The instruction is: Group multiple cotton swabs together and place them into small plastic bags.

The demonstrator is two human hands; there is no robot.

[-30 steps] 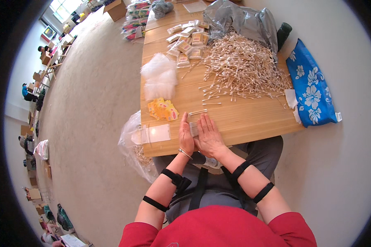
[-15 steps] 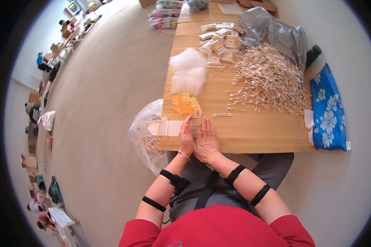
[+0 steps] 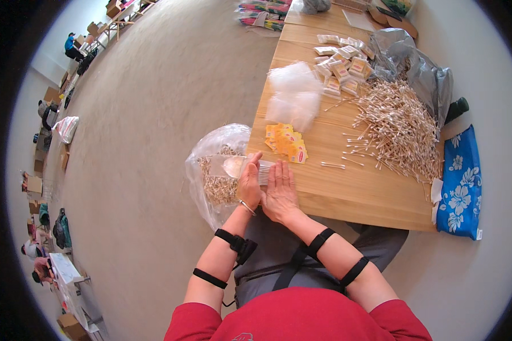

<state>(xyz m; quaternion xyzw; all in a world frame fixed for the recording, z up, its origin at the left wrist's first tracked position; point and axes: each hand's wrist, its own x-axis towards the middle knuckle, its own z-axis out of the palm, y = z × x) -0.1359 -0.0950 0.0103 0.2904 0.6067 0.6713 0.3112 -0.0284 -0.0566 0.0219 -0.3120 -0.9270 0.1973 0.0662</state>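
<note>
Wooden desk (image 3: pixel 375 196): swab heap (image 3: pixel 399 126); my left hand (image 3: pixel 250 183) and right hand (image 3: pixel 280 190), unclenched, fingers straight, flank a swab row (image 3: pixel 264 173).

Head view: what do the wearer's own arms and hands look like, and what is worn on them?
Both the left hand and right hand are ungloved. A thin silvery bracelet circles the left wrist. Two black straps ring each arm; a small black box sits at the left arm's strap nearer the wrist. The sleeves are short and red.
</note>
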